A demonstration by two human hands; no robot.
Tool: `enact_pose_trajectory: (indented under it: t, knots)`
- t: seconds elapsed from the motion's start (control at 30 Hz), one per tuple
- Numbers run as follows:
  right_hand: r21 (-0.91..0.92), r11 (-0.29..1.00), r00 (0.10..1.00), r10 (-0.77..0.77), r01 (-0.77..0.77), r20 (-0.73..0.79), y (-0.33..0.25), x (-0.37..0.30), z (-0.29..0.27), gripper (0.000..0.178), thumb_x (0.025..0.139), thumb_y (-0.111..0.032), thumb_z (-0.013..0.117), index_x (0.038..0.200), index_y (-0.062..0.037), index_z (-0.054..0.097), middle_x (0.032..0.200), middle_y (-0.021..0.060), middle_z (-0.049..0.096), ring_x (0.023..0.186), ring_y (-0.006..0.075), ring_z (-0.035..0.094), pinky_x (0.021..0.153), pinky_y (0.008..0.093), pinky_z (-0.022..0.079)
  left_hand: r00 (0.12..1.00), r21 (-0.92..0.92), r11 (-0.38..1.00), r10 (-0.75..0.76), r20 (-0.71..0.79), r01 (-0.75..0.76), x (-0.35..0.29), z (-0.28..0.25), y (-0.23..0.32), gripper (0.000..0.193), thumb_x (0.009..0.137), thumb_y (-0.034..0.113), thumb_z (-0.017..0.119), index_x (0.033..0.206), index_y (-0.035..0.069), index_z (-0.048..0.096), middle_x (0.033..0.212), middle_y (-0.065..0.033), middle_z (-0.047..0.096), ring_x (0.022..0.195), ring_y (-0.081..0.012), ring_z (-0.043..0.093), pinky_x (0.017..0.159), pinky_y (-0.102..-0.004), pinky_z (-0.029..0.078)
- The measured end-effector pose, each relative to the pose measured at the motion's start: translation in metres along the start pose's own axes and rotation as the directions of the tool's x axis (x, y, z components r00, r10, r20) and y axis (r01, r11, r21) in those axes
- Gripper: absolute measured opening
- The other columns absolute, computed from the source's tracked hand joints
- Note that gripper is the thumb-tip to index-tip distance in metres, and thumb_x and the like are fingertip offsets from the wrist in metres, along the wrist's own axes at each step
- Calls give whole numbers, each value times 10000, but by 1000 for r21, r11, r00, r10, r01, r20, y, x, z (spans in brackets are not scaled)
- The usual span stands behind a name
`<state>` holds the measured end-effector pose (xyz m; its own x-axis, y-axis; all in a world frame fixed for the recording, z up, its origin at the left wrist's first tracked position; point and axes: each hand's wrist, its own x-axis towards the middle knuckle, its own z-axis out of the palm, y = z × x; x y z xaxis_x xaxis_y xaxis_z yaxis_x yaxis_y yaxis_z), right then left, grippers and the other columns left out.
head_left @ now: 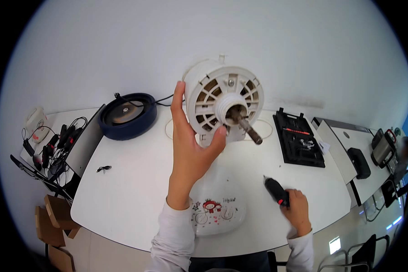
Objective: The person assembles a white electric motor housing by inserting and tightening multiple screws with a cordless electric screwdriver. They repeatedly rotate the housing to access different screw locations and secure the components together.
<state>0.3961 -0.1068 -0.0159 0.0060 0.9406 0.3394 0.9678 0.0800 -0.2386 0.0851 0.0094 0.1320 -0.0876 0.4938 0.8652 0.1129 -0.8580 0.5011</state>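
My left hand (191, 154) grips a white fan motor housing (197, 97), fingers along its left side and thumb at the lower front. Its vented round face is turned toward me, with a threaded collar and a worn metal shaft (251, 131) sticking out. Below stands the white fan base (220, 226), printed with red cartoon figures and partly hidden by my left forearm. To the right, my right hand (297, 209) is closed round a black electric screwdriver (274, 190) with a red part, its bit pointing away from me, low over the table.
An open black tool case (299, 140) lies at the right of the white table (122, 195). At the back left sits a round dark blue device (128, 127) with a cord. A short black cable (104, 168) lies at the left. Side tables hold tangled tools and a kettle (383, 147).
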Motion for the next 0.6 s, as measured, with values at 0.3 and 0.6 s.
enact_pose_trajectory:
  t: [0.3,0.6]
  knots:
    - [999,-15,993,115,37,-35,-114,-18,-67,541,656,11,691,1139,39,448,831,134,625,728,246,639,737,437,551,999,-48,999,-19,28,21,-3,1,3,911,757,66,656,1473,31,93,1347,-214,424,1192,-286,505,1016,-383,399]
    - [984,139,988,90,112,-125,-168,12,-89,473,684,64,626,1129,46,464,866,142,639,727,160,635,653,264,503,999,-126,991,-28,41,33,-2,1,5,891,778,73,656,1469,42,94,1324,-211,449,1179,-272,519,985,-370,437]
